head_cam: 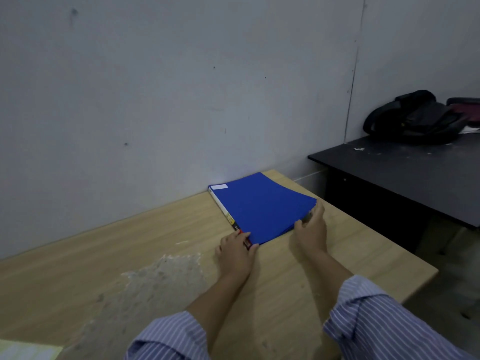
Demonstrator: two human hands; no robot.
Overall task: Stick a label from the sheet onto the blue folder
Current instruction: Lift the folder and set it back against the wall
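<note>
Both hands, left [235, 252] and right [311, 228], grip the blue folder's [262, 207] near edge, forearms outstretched.

Both forearms reach up from the bottom of the frame toward its centre, striped sleeves rolled back to the elbows. The left hand [235, 252] lies palm down with fingers curled at the tips. The right hand [311, 229], just right of centre, has fingers extended forward and thumb spread.
</note>
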